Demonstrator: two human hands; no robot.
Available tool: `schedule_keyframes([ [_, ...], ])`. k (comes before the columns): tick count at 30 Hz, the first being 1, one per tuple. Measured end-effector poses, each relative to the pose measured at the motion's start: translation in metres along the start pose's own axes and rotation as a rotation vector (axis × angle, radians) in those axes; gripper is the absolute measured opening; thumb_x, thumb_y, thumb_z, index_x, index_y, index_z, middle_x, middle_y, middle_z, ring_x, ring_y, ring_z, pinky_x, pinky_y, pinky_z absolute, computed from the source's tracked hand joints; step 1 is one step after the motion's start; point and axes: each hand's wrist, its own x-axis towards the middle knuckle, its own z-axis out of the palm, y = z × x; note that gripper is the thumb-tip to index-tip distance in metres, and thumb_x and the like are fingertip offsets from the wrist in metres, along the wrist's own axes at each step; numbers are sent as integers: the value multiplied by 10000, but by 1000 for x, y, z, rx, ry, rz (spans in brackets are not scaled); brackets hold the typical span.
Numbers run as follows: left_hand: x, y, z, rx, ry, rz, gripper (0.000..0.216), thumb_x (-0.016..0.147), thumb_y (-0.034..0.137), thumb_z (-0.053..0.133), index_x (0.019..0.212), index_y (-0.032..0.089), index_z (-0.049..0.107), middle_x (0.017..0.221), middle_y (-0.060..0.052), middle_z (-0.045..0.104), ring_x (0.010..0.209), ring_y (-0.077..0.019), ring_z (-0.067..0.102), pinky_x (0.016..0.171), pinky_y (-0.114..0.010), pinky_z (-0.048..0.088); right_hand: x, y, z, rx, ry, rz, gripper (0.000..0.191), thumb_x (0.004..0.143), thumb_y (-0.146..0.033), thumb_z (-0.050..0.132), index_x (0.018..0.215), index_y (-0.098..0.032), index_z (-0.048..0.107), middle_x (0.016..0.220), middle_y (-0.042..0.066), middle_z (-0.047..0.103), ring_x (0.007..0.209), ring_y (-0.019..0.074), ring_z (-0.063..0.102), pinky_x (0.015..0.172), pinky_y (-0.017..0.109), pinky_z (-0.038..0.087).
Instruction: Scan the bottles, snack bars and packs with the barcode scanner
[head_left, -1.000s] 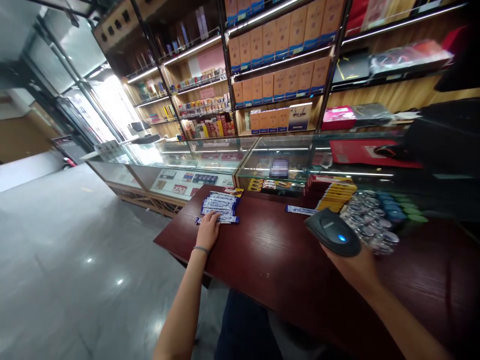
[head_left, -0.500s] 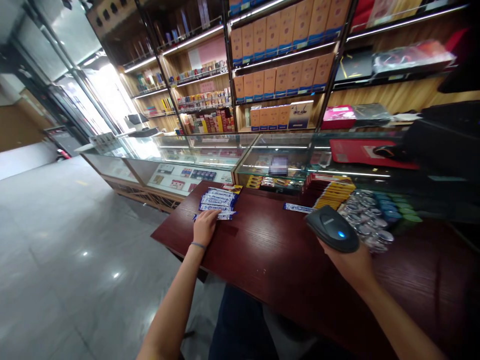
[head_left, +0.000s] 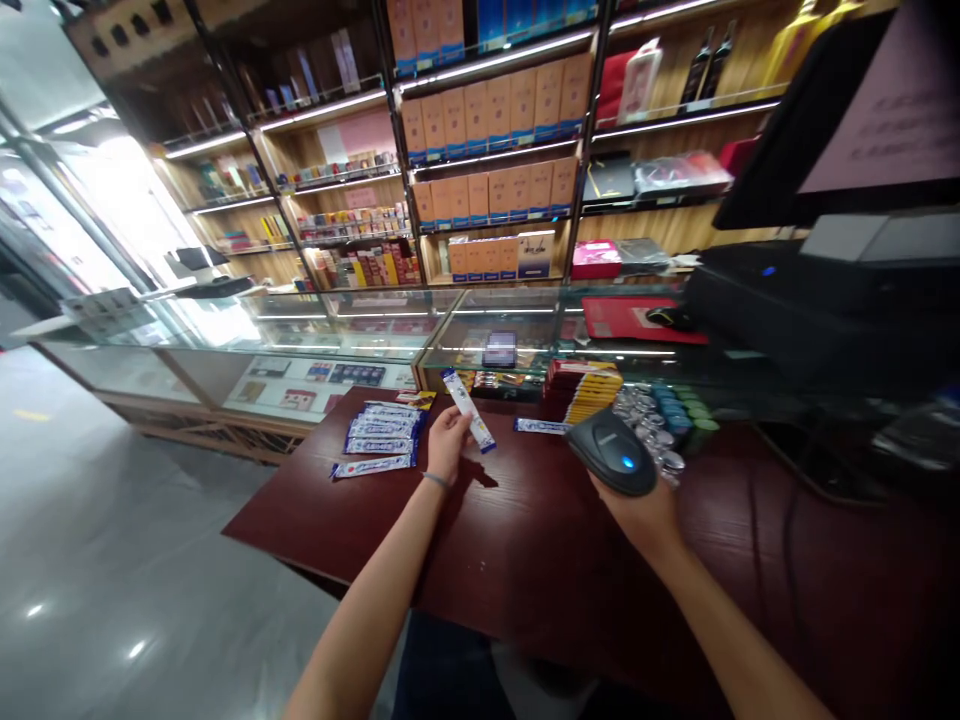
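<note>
My left hand pinches a slim blue-and-white packet, raised above the dark red table and tilted. To its left lies a row of similar blue-and-white packets, overlapping one another. My right hand is wrapped round a black barcode scanner with a blue light on top; most of the fingers are hidden beneath it. One more blue-and-white packet lies flat between the two hands, its right end near the scanner.
Past the scanner stand yellow-and-red boxes, silver-topped containers and green-lidded ones. A glass display counter runs behind the table. At right are a monitor and a red mat with a mouse.
My left hand has lifted one packet off the row and moved right with it. The view has turned right, bringing the monitor in. The scanner stays in my right hand.
</note>
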Motion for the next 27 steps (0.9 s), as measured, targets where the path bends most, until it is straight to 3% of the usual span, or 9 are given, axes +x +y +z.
schedule_keyframes([
  [4, 8, -17, 40, -4, -86, -27, 546, 711, 509, 862, 1106, 152, 742, 909, -48, 762, 717, -159, 687, 635, -264, 543, 4, -9, -6, -7, 24, -5, 506, 734, -463, 792, 1140, -180, 686, 1093, 146, 791, 994, 308, 764, 926, 474, 616],
  [7, 18, -24, 52, 34, -129, 57, 522, 748, 490, 839, 1143, 156, 771, 1011, -73, 798, 888, -213, 730, 809, -322, 577, 7, -21, -12, -46, 17, -26, 496, 765, -443, 760, 1182, -189, 674, 1097, 137, 792, 1018, 305, 758, 894, 432, 618],
  [10, 25, -30, 48, 75, -137, 142, 479, 791, 470, 812, 1169, 177, 781, 1215, -87, 781, 1157, -265, 704, 1058, -393, 515, 9, -31, -17, -114, -29, -8, 500, 792, -441, 720, 1229, -209, 651, 1098, 120, 792, 1049, 305, 750, 871, 402, 609],
  [12, 28, -34, 40, 106, -151, 147, 443, 812, 446, 801, 1172, 189, 785, 1264, -90, 767, 1227, -283, 683, 1128, -439, 474, 10, -34, -20, -191, -71, 15, 486, 791, -435, 705, 1232, -241, 637, 1060, 95, 798, 1030, 308, 755, 834, 392, 605],
  [16, 28, -40, 27, 209, -151, 160, 360, 836, 398, 784, 1142, 208, 800, 1278, -86, 763, 1277, -301, 665, 1187, -487, 424, 10, -35, -24, -389, -174, 30, 469, 788, -432, 696, 1230, -301, 610, 954, 50, 800, 938, 327, 774, 716, 374, 581],
  [20, 27, -42, 23, 262, -153, 176, 368, 862, 392, 751, 1177, 206, 792, 1297, -84, 755, 1287, -307, 658, 1197, -500, 416, 8, -31, -24, -455, -286, -24, 588, 808, -418, 689, 1370, -317, 551, 1011, 45, 806, 867, 324, 787, 653, 354, 559],
  [24, 27, -43, 22, 260, -165, 176, 361, 865, 359, 746, 1190, 207, 788, 1300, -76, 755, 1287, -297, 661, 1196, -482, 425, 7, -26, -23, -414, -340, -89, 656, 811, -377, 695, 1438, -324, 509, 1160, 43, 788, 909, 299, 789, 692, 341, 572],
  [27, 26, -41, 23, 273, -159, 176, 349, 877, 321, 721, 1201, 208, 786, 1297, -65, 756, 1286, -294, 662, 1190, -476, 434, 6, -21, -21, -418, -363, -100, 557, 817, -369, 686, 1359, -298, 575, 1101, 53, 794, 977, 309, 775, 769, 363, 583],
])
